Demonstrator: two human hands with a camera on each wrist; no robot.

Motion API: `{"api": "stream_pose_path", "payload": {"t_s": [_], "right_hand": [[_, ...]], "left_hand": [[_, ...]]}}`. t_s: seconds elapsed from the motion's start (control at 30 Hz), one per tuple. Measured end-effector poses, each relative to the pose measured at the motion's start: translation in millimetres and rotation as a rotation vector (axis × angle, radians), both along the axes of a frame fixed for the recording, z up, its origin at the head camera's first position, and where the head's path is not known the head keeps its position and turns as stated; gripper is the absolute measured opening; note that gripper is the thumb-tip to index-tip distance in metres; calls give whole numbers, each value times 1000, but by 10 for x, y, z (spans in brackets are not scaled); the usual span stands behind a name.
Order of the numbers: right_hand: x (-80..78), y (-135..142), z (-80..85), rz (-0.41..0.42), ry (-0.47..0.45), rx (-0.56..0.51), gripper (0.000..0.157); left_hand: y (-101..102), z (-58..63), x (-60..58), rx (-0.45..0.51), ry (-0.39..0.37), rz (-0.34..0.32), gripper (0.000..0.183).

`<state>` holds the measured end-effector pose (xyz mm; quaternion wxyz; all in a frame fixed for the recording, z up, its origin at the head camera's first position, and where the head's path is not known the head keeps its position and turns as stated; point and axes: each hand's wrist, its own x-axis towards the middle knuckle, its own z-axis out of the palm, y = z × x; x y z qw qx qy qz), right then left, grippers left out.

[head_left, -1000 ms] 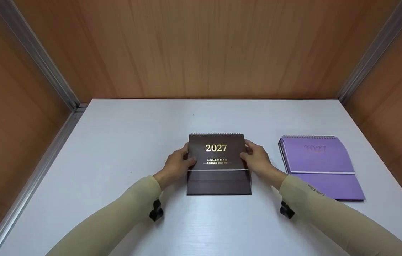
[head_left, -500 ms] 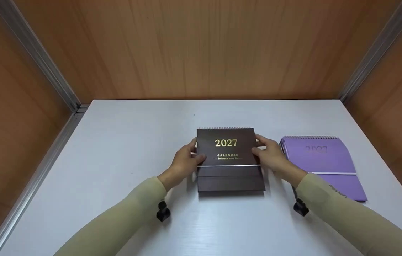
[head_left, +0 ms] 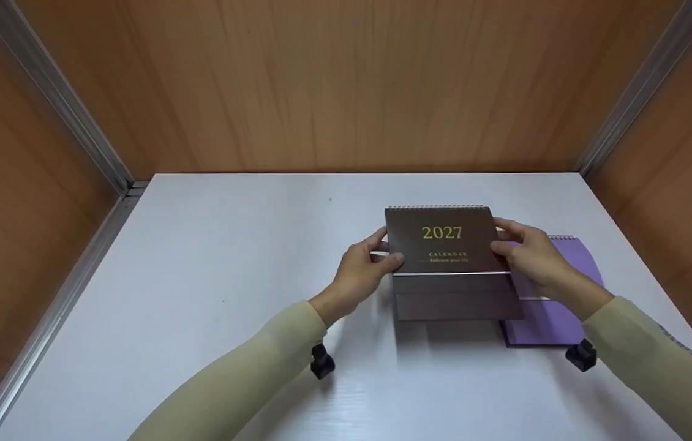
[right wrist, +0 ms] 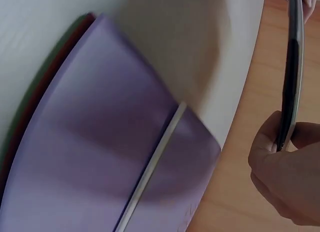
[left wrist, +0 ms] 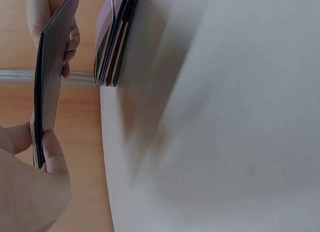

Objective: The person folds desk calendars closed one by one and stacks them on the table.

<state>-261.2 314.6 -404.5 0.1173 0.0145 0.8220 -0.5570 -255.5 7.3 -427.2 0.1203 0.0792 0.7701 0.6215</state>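
Note:
A dark brown spiral-bound 2027 desk calendar (head_left: 444, 245) is held up off the white table by both hands. My left hand (head_left: 361, 272) grips its left edge, thumb on the front cover and fingers behind. At the opposite edge my right hand (head_left: 533, 254) pinches it the same way. Below and to the right lies a purple 2027 calendar (head_left: 551, 324), partly covered by the brown one and the right hand. In the right wrist view the purple calendar (right wrist: 90, 132) shows a pale elastic band across it, with more covers stacked under it.
The white table (head_left: 229, 257) reaches back to a wood-grain panel (head_left: 346, 86). Similar panels with metal corner rails rise at left and right. Shadows of the raised calendar fall on the tabletop.
Both hands have lifted the brown calendar off the table and carried it right, so it now overlaps the left part of the purple calendar in the head view.

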Motion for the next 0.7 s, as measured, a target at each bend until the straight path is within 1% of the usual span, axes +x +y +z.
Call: {"api": "stream_pose_path", "payload": {"t_s": [0.13, 0.23, 0.33, 0.47, 0.6, 0.7], "right_hand": [[61, 215, 25, 3, -9, -11, 59], [92, 365, 14, 0, -18, -5, 59], [120, 518, 6, -7, -33, 15, 59], [170, 711, -1, -9, -38, 41, 61], [203, 881, -18, -13, -46, 72, 62], [212, 988, -40, -13, -50, 100, 61]], "left_hand": [[215, 17, 21, 45, -10, -33, 71], [375, 12, 51, 87, -32, -39, 71], [546, -8, 88, 148, -65, -24, 71], [777, -47, 136, 205, -104, 9, 69], [972, -77, 174, 229, -113, 24, 67], [1080, -106, 189, 242, -114, 12, 66]]}}
